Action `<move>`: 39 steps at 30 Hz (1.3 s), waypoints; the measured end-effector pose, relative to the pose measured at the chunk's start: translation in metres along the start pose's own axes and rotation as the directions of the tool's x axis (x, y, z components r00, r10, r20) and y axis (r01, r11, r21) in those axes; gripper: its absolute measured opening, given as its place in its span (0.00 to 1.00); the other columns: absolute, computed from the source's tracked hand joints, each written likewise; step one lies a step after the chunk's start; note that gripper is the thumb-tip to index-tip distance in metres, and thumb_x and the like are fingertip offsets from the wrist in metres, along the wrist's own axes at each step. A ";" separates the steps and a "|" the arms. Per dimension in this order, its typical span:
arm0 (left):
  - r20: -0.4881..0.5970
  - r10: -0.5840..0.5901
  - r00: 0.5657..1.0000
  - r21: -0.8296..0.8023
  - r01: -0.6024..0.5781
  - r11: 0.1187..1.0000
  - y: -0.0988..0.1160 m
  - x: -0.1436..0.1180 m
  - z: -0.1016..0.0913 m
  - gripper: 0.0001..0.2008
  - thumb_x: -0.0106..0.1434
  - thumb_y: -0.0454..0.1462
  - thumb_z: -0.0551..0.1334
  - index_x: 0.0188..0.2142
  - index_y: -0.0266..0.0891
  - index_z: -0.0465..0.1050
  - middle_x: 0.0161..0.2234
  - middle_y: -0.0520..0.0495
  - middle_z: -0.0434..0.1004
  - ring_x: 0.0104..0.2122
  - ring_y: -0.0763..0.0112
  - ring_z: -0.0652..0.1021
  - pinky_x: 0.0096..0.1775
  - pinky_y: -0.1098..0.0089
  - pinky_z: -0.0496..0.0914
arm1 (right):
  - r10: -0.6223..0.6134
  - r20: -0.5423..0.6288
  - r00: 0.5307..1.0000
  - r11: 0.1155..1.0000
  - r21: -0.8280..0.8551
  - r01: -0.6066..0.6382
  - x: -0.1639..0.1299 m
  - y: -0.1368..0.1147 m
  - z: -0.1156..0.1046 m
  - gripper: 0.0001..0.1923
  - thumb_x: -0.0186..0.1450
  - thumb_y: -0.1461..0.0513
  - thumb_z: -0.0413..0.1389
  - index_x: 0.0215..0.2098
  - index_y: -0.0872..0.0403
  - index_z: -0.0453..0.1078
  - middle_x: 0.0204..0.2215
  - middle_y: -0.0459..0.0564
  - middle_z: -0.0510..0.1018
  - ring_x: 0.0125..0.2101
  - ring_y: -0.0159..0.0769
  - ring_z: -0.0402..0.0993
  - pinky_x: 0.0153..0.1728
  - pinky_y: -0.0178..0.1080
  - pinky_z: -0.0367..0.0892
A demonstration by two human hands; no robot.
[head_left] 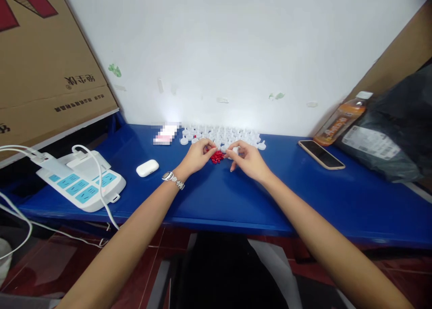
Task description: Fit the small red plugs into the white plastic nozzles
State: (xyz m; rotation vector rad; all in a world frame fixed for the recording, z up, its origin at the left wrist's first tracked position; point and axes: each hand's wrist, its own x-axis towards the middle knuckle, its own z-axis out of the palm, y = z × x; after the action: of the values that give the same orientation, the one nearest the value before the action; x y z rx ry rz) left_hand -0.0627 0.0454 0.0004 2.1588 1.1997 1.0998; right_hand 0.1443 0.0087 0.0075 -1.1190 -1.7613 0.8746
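Both hands meet mid-table: left hand [197, 156] fingers pinched narrow beside the red pile [217, 157], right hand [245, 158] pinching a white cap [235, 150] just right of it.

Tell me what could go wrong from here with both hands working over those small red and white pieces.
The red pieces lie loose between the left hand and right hand; a nudge could scatter them across the blue table. The white caps behind are crowded, so a reaching hand may knock several. The earbud case sits near the left forearm and might get swept off.
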 end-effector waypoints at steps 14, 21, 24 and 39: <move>0.027 0.010 1.000 0.158 -0.015 0.987 -0.008 -0.002 -0.010 0.12 0.66 0.36 0.60 0.47 0.37 0.76 0.39 0.44 0.80 0.36 0.66 0.77 0.46 0.63 0.72 | -0.077 0.009 0.997 0.968 -0.239 0.077 -0.004 -0.001 -0.006 0.15 0.60 0.67 0.53 0.44 0.51 0.70 0.24 0.42 0.78 0.24 0.34 0.75 0.31 0.35 0.67; -0.034 0.000 0.999 0.117 0.004 0.993 -0.009 -0.004 -0.018 0.09 0.66 0.37 0.59 0.41 0.38 0.77 0.36 0.46 0.80 0.34 0.67 0.76 0.43 0.65 0.71 | -0.148 0.015 0.989 0.900 -0.412 0.141 -0.006 -0.008 -0.008 0.09 0.69 0.57 0.53 0.42 0.51 0.73 0.25 0.44 0.75 0.25 0.35 0.70 0.32 0.37 0.63; -0.032 0.029 0.999 0.112 -0.025 0.993 -0.007 -0.006 -0.016 0.09 0.66 0.39 0.59 0.40 0.39 0.76 0.36 0.46 0.79 0.34 0.67 0.75 0.42 0.66 0.70 | -0.201 0.023 0.979 0.859 -0.476 0.188 -0.005 -0.007 -0.007 0.19 0.74 0.52 0.47 0.36 0.52 0.75 0.32 0.50 0.73 0.34 0.38 0.71 0.40 0.40 0.64; 0.064 0.078 0.995 0.049 -0.082 0.995 0.011 -0.012 0.001 0.13 0.69 0.44 0.57 0.36 0.39 0.75 0.32 0.49 0.76 0.28 0.71 0.72 0.34 0.69 0.67 | -0.022 -0.030 0.999 0.846 -0.534 0.003 -0.006 0.001 -0.001 0.17 0.70 0.48 0.53 0.47 0.51 0.68 0.27 0.45 0.72 0.27 0.36 0.70 0.32 0.37 0.61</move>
State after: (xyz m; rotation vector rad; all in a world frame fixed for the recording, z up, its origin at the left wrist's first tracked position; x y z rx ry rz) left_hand -0.0608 0.0293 0.0020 2.2805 1.1346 1.0370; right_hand 0.1471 0.0033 0.0056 -1.4597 -2.0428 0.3449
